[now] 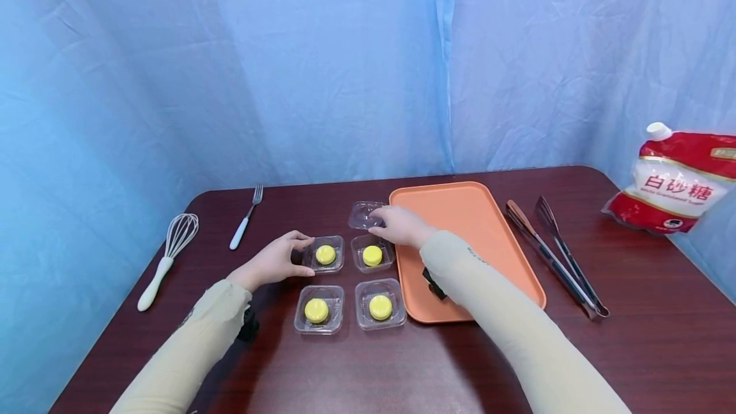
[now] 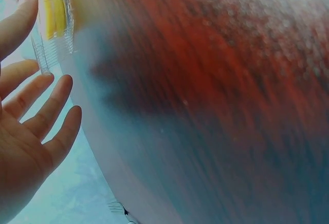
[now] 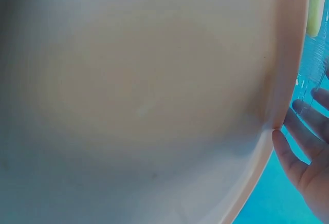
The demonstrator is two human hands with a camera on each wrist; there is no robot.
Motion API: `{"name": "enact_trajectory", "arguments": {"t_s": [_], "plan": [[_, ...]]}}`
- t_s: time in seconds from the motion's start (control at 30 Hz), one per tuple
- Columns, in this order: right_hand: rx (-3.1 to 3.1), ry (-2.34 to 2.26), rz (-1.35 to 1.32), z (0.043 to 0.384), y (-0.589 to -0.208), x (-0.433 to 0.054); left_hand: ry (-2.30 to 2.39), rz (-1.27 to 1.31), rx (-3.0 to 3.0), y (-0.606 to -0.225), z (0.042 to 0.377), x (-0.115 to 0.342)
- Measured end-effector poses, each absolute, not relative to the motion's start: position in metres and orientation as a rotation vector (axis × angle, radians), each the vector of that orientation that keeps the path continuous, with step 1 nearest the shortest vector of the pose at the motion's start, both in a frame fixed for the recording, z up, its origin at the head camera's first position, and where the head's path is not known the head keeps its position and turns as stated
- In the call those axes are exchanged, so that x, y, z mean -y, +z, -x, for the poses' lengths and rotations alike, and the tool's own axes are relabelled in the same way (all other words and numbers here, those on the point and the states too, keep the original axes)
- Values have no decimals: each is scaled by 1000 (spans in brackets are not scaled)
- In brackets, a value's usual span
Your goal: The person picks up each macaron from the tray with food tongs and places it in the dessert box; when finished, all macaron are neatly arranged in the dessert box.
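Note:
Four-sided clear plastic boxes, several of them, stand in two rows, each with a round yellow cake inside. My left hand (image 1: 275,260) holds the back left box (image 1: 338,263) by its left side, thumb at the near edge and fingers at the far one. That box's cake (image 2: 55,16) shows at the top of the left wrist view. Behind the back right box (image 1: 358,266), my right hand (image 1: 405,225) pinches the edge of a clear plastic lid (image 1: 361,216). Nearer me are the front left box (image 1: 301,323) and front right box (image 1: 362,321).
An orange tray (image 1: 454,209) lies right of the boxes, under my right forearm. Beyond it are metal tongs (image 1: 554,260) and a red-and-white sugar bag (image 1: 678,184). On the left lie a whisk (image 1: 167,260) and a fork (image 1: 246,219). A blue curtain (image 1: 345,69) hangs behind.

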State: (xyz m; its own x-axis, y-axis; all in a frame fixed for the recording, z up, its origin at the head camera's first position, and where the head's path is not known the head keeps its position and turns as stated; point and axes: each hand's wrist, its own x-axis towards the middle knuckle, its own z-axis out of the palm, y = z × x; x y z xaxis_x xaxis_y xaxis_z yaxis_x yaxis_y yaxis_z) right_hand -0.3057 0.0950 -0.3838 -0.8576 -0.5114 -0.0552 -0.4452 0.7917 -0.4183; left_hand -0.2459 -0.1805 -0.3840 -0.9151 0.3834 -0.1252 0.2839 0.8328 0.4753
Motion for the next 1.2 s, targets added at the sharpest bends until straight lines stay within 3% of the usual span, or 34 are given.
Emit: {"name": "enact_trajectory", "arguments": {"t_s": [0.43, 1.2], "plan": [[-2813, -665, 737, 307, -385, -98, 671, -523, -2806, -384, 246, 180], [-3031, -778, 925, 300, -375, -106, 607, -541, -2827, -378, 244, 180]]}}
